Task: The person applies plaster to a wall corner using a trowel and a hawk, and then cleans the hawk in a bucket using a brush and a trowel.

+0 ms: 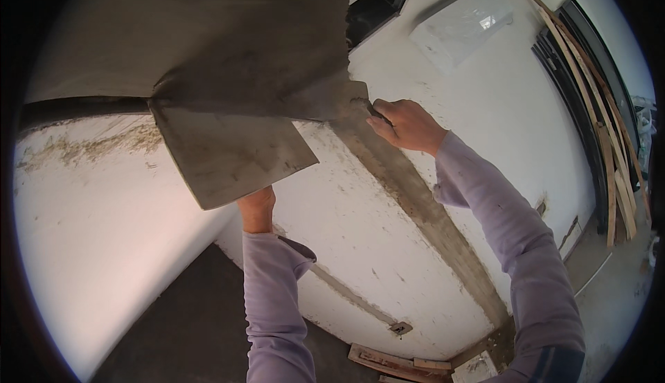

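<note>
My left hand [257, 208] is closed under a square grey plasterer's hawk [235, 154]; the handle and most of the fingers are hidden behind the board. The hawk is tilted, its far edge against the lower border of a smooth grey mortar surface [228, 30]. To the right, my right hand [409, 125] grips the handle of a trowel [359, 92]. Its blade lies at the mortar's right-hand edge, above a grey mortar strip [429, 217] on the white wall [360, 224]. Blade and mortar have nearly the same colour, so the blade's outline is hard to make out.
A dark gap [83, 108] runs beneath the mortar at left. A plastic-wrapped white unit [463, 26] is on the wall near a dark opening [377, 9]. Long wooden boards [596, 92] lean at right. Wood pieces [395, 363] lie low, by a small wall box [400, 327].
</note>
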### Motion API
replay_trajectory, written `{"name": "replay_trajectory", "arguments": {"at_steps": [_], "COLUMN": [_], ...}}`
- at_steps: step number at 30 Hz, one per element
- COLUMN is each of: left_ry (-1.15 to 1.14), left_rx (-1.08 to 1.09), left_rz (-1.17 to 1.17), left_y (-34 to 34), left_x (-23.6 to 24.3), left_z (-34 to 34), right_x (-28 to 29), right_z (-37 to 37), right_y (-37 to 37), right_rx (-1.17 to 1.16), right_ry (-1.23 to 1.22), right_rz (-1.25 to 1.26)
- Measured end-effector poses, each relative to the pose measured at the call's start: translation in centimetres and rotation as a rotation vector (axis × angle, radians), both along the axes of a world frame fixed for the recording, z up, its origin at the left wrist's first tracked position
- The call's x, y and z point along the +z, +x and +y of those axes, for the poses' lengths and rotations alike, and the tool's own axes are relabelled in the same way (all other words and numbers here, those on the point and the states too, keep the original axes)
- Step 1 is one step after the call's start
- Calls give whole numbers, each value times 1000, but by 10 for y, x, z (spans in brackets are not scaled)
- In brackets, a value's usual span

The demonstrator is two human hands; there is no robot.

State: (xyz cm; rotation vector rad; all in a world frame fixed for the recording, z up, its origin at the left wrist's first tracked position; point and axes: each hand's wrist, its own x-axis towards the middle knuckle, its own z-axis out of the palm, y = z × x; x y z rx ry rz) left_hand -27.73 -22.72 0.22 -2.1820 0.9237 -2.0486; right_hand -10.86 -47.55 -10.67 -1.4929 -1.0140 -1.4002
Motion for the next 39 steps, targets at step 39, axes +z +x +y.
{"name": "replay_trajectory", "arguments": {"at_steps": [39], "left_ry": [-145], "left_rx": [-400], "left_rz": [208], "left_y": [12], "left_x": [2], "left_z": [-22], "right_x": [53], "right_z": [-76], "right_y": [-210], "right_rx": [-893], "right_ry": [-226], "right_rz": [-231]}}
